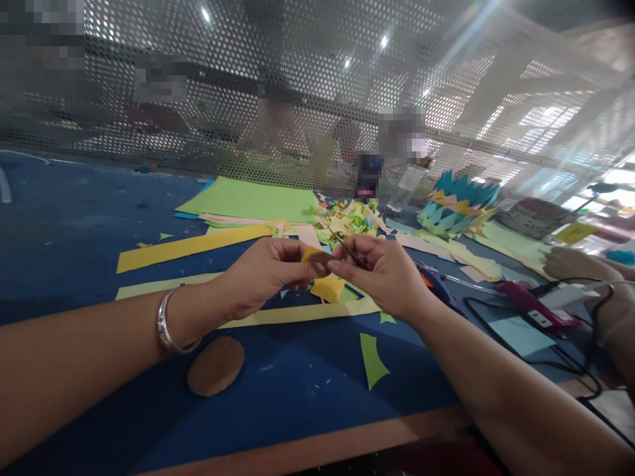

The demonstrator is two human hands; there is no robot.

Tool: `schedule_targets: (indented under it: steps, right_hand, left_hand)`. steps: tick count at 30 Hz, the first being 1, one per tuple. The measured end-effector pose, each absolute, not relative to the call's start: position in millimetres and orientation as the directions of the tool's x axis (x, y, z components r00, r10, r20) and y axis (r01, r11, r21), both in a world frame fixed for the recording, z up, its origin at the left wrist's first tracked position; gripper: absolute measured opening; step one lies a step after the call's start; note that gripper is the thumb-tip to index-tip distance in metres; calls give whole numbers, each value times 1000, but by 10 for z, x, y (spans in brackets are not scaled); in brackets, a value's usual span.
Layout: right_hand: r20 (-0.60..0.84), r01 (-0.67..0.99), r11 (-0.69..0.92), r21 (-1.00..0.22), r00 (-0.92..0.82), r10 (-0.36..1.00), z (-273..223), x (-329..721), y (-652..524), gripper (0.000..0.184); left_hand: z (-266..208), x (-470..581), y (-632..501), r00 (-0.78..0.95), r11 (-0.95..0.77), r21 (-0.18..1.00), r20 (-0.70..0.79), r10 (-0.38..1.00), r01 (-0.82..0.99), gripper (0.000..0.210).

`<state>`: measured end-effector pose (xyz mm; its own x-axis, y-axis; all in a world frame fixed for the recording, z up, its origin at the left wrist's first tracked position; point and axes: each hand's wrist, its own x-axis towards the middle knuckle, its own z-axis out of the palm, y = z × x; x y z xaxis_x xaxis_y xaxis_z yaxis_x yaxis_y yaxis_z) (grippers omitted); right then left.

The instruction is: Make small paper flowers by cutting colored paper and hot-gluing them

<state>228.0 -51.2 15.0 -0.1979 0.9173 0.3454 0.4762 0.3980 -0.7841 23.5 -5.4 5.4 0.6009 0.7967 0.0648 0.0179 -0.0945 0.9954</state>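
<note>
My left hand (268, 271), above a silver bangle, pinches a small yellow paper piece (310, 253) that has a brownish part on its right side. My right hand (387, 271) is closed around a thin dark metal tool that looks like scissors (353, 251), pointing up and left. Its thumb and forefinger also touch the right end of the paper piece. Below the fingers lies a folded yellow scrap (327, 289). A brown cardboard oval (216, 367) rests on the blue table by my left wrist. A green paper scrap (372, 362) is near my right forearm.
Green sheets (262, 198) are stacked behind a yellow strip (198, 246). Paper scraps (350, 217) heap beyond my hands, beside a glass (404, 188). A zigzag paper crown (459, 205) stands at right, near a power strip (538, 311), cables and another person's hand (570, 264).
</note>
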Motion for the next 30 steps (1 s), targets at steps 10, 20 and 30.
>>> schedule_targets:
  steps: [10,20,30]
  right_hand:
    - [439,395,446,-803,-116,891,126,2223,-521,19]
    - [497,380,503,-777,-120,859,152,2212,-540,20]
    - [395,346,441,-828,-197,897,130,2264,-513,45]
  left_hand:
    - [49,295,-198,482,-134,978,196,854,-160,19]
    - [62,316,-216,458,-90,973,181,870,-213,21]
    - [70,266,-171,431,-268,960,277,859,-85,18]
